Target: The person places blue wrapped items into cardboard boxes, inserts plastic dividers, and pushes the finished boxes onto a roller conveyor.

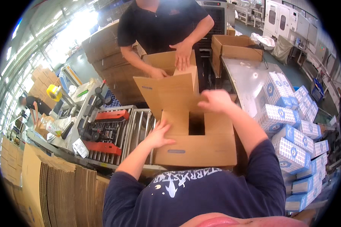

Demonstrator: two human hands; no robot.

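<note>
Left hand flat on cardboard box flap, right hand pressing far flap, neither clenched; co-worker's hands steady second box opposite

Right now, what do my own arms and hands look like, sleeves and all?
Both arms wear dark navy sleeves pushed up above the elbows, part of a navy top with white lettering and a small white shark-like print. The forearms are bare. The left hand and right hand are bare too: no gloves, and no watch or rings show.
</note>
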